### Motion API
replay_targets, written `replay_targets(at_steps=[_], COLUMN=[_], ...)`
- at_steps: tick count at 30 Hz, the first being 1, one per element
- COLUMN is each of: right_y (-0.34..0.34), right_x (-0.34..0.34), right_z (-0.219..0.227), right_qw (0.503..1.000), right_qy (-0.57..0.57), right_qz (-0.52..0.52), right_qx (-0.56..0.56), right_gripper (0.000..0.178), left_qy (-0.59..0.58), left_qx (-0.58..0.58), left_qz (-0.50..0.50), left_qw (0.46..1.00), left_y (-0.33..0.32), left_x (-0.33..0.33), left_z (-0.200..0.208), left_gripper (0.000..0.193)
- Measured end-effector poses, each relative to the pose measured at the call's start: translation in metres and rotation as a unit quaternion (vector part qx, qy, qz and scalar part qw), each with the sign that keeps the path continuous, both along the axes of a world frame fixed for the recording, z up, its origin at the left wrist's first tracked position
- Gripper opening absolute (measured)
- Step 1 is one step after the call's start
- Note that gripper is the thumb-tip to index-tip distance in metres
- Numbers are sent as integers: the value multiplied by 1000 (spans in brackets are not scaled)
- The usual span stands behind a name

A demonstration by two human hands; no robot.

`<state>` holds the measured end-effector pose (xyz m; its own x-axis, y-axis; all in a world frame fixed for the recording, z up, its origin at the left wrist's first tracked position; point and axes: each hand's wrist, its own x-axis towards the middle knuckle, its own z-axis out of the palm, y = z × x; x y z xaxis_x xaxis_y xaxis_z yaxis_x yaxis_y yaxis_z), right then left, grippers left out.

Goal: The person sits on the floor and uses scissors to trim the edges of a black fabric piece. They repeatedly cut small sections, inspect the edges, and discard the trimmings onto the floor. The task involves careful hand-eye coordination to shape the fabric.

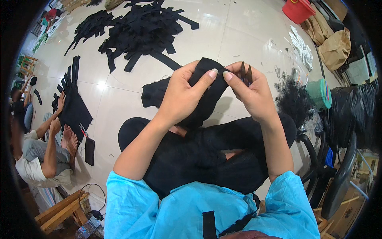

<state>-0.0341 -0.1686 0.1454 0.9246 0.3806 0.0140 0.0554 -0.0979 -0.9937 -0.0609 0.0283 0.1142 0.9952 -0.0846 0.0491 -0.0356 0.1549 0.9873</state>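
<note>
Black cloth piece [215,91], held above the floor [246,38] before the lap. Fingers of the left hand [186,89] and right hand [251,88] clamp its edge; dark pointed snips [246,74] rest in the right. This edge appears unfinished; whether the heaped black strips [139,31] beyond are done cannot be told.

1 head-worn fisheye looks down at hands [181,93].

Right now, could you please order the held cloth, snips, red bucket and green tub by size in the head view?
1. Held cloth
2. Red bucket, green tub: look alike
3. Snips, partly hidden
</note>
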Motion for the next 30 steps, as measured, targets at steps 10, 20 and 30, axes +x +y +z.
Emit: replay_targets(at_steps=[10,20,30], right_y=[-4,6,16], right_x=[3,-13,-22], right_z=[-9,-8,-8], right_qw=[996,985,937], right_qy=[-74,95,276], right_qz=[-2,33,53], right_qx=[-41,142,207], right_gripper=[20,41,54], left_qy=[4,168,144], left_qx=[-22,-265,-258], left_qz=[22,42,50], left_qw=[1000,949,954], left_y=[-7,-4,-15], left_x=[-5,3,1], left_z=[1,-11,-22], left_gripper=[24,24,24])
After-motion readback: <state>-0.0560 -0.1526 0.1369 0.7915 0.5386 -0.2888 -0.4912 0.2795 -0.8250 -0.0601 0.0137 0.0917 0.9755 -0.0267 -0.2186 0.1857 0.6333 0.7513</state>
